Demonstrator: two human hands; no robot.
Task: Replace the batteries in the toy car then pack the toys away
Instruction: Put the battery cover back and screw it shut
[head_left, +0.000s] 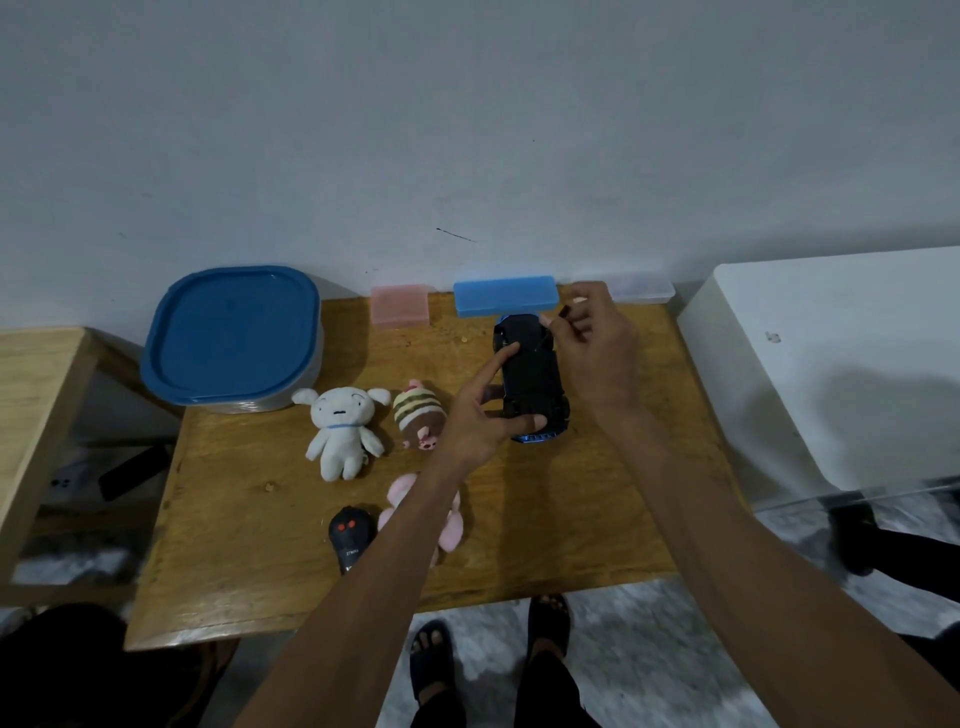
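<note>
A blue toy car (530, 374) lies upside down on the wooden table (249, 545), its black underside facing up. My left hand (485, 410) grips its left side, index finger on the underside and thumb near the lower end. My right hand (592, 332) pinches a thin dark screwdriver (551, 332) whose tip touches the car's underside near the far end. A black remote control (350, 538) with red buttons lies near the table's front. Three plush toys lie left of the car: a white one (340, 428), a striped brown one (418, 415) and a pink one (449, 525) partly under my left forearm.
A large container with a blue lid (231, 335) stands at the table's back left. Along the wall sit a pink box (400, 305), a blue case (506, 296) and a clear case (641, 288). A white surface (831, 364) adjoins on the right, a wooden bench (36, 395) on the left.
</note>
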